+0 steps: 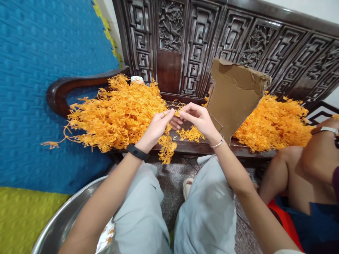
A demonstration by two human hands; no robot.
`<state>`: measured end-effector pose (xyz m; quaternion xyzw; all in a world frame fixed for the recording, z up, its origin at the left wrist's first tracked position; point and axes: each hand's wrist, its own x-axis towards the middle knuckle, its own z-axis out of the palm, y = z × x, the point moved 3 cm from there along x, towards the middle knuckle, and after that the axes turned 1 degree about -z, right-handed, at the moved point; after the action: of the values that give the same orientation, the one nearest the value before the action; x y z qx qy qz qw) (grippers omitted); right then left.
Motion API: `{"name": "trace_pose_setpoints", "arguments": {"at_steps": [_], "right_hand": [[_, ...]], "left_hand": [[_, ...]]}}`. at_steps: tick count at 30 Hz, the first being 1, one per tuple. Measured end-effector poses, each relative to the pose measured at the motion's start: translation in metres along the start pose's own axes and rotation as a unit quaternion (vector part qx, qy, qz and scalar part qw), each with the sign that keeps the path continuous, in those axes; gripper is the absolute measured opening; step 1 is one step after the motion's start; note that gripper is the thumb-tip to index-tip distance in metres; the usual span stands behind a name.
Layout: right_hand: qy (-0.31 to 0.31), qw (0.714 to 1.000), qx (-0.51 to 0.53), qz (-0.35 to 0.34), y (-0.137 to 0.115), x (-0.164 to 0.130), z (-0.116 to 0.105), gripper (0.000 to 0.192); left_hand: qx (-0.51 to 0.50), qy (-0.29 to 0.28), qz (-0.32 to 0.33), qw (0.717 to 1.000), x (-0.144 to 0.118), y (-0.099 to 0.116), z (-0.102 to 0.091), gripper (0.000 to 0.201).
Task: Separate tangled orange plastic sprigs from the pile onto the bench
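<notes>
Head view, left hand: the left hand (156,127) reaches forward over the front edge of the bench (185,145), its fingers pinched shut on a small orange sprig (177,113).
Head view, right hand: the right hand (199,119) meets the left one at that sprig, thumb and forefinger closed on its other end; the fingertips of both hands nearly touch.
Sprig: it sits between the two hands, above the bench seat; its short length runs roughly left to right, from one pinch to the other. It is too small to tell which end is the stem.
Left heap: a big heap of orange branches (116,113) lies on the bench just left of the left hand, with stray twigs hanging over the front edge.
Loose bits: a small clump (191,134) lies on the seat under the right hand.
Cardboard: a torn sheet of cardboard (233,95) stands tilted just right of the right hand.
Right heap: a second orange pile (275,123) lies behind the cardboard.
Bowl: a metal bowl (63,222) sits low by the left leg.
Other person: a bare knee (288,169) and a wrist with a watch show at the right edge.
</notes>
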<state>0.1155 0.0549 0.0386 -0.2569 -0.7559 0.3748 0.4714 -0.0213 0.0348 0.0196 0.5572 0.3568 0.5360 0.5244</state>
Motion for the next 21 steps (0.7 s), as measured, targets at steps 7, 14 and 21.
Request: {"name": "trace_pose_setpoints", "arguments": {"at_steps": [7, 14, 21], "right_hand": [[0.029, 0.997, 0.053, 0.04, 0.0033, 0.0022, -0.0022, 0.022], [0.026, 0.995, 0.078, 0.061, 0.0041, 0.0036, -0.0036, 0.02], [0.059, 0.992, 0.097, 0.049, 0.0046, 0.0024, -0.0015, 0.024]], "left_hand": [[0.02, 0.028, 0.036, 0.999, -0.0035, 0.0058, -0.0037, 0.021], [0.026, 0.054, 0.004, 0.998, -0.0042, 0.0048, -0.0071, 0.018], [0.051, 0.057, 0.006, 0.997, -0.0034, 0.0022, -0.0096, 0.02]]}}
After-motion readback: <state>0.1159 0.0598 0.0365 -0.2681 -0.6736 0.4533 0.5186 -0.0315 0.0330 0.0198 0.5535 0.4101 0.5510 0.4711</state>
